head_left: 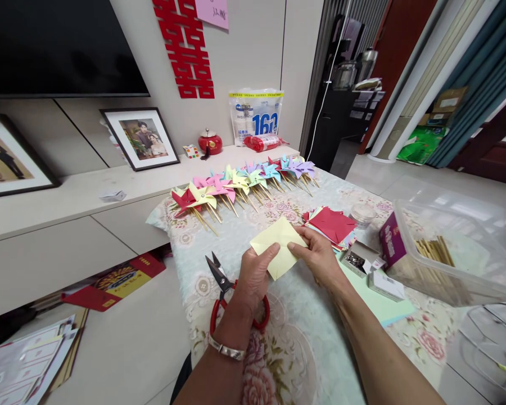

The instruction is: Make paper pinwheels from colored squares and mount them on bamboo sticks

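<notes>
Between my two hands is a square of pale yellow paper [280, 239], with slits running in from its corners. My left hand [255, 273] pinches its left side, thumb on top. On the right side, my right hand [316, 250] grips it the same way, the fingers hidden underneath. Scissors with red handles [220, 275] lie open on the cloth, partly under my left wrist. Just beyond my right hand rests a stack of coloured paper squares [333, 224], red on top. Finished paper pinwheels [236, 183] on sticks lie in a row at the table's far side.
A flowered cloth [303, 360] covers the table. To the right stand a clear plastic bin [468, 275] with wooden sticks [434, 251], a small box of metal fasteners [356, 261] and a round tub [363, 215]. Behind is a cabinet top [147, 183] with framed photos.
</notes>
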A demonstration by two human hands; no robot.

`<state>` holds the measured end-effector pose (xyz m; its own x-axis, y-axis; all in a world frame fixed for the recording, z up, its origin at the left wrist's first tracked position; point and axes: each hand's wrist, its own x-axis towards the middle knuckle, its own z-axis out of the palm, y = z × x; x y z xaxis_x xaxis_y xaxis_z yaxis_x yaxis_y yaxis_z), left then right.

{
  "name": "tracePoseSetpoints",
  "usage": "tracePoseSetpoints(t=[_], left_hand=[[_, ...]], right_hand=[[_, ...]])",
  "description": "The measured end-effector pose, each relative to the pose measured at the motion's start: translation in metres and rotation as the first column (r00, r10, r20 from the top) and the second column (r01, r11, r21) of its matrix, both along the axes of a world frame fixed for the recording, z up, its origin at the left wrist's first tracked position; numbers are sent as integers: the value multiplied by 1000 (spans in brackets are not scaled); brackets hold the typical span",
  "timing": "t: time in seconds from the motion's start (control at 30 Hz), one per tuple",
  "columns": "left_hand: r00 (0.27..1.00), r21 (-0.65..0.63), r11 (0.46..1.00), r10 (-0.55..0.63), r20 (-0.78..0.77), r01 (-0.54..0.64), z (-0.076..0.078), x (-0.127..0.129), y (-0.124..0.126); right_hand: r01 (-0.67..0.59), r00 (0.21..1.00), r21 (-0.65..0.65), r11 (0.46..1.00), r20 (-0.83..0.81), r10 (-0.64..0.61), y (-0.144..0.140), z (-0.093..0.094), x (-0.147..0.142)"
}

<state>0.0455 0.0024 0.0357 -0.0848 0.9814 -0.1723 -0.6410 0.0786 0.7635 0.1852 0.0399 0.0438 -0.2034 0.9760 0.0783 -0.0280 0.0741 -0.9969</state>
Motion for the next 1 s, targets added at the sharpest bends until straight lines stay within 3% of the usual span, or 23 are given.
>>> tracePoseSetpoints(t=[0.37,0.67,1.0], left_hand=[[991,-58,989,131,-40,-133,-1,0,1],[1000,-4,1000,24,-12,-24,2,1,-1],[999,-6,999,40,-11,-41,3,1,-2]], right_hand=[[-28,998,-34,999,-55,26,-3,7,-3],[-1,1000,2,1000,14,1,-1,2,-1],[-5,996,52,999,86,0,-2,1,-3]])
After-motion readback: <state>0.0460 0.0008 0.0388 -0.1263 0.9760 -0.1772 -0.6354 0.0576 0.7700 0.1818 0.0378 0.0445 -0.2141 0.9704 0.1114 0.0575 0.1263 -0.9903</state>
